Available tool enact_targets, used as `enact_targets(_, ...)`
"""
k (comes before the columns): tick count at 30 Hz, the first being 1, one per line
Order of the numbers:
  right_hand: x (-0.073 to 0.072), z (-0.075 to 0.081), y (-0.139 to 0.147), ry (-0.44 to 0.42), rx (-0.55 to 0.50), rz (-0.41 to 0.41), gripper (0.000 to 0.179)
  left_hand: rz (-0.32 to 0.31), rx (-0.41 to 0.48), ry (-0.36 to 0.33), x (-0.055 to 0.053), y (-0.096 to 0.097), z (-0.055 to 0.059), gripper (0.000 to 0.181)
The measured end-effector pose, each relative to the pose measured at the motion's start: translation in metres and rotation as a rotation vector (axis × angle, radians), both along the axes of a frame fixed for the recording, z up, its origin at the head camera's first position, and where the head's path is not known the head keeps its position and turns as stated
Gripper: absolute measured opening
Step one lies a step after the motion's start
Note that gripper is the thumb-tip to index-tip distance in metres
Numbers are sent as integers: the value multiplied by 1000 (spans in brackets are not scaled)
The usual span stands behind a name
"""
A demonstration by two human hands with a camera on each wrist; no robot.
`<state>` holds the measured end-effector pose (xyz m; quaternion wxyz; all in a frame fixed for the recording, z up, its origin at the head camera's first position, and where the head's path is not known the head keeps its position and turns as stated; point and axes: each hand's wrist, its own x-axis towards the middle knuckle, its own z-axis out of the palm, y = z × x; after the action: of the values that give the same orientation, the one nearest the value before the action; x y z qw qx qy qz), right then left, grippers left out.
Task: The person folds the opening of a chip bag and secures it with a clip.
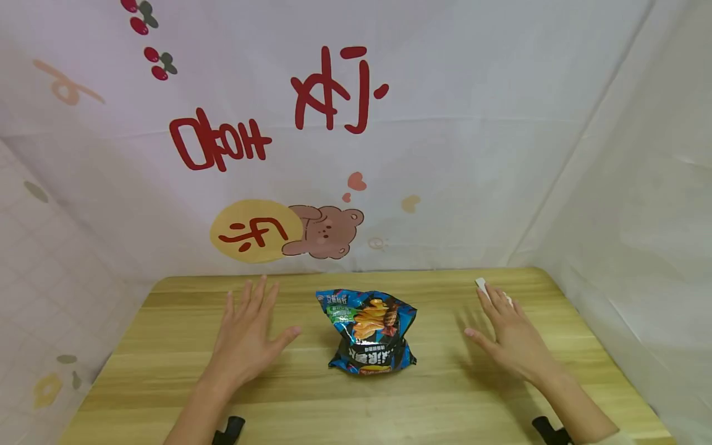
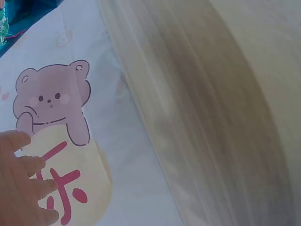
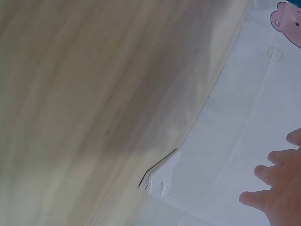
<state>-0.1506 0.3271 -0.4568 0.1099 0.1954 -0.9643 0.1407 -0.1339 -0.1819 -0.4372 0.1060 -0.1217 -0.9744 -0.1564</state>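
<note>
A blue and black bag of chips (image 1: 374, 337) stands on the wooden table, its printed lettering upside down in the head view. A blue corner of the bag (image 2: 23, 21) shows at the top left of the left wrist view. To the left of the bag is my left hand (image 1: 247, 337), fingers spread, holding nothing. My right hand (image 1: 512, 340) is off to the bag's right, also with fingers extended and nothing gripped. Beyond its fingertips lies a small white object (image 3: 162, 174) with a notched end, partly hidden by the fingers in the head view.
The wooden table (image 1: 434, 395) has rounded far corners and meets a white cloth backdrop (image 1: 473, 154) printed with red characters and a bear. White cloth walls (image 1: 639, 247) also rise on the left and right sides.
</note>
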Motion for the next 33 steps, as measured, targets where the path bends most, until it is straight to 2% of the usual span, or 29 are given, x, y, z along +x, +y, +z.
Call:
enact_targets(4,3,-1,-4,33,-14,4,89,-3,11,21,-1,4,2,96)
enact_targets(11,5,0,-16,37,-55,3,88,-9,42,42,0,12,5,96)
enact_targets(19,8,6,-30,52,-117,15,85,-36,85,126,-4,25,11,95)
enact_targets(27,11,7,-38,42,-196,17,87,-93,150,230,-11,40,15,91)
enact_targets(33,10,10,-50,28,-263,32,85,-100,195,248,-12,49,19,89)
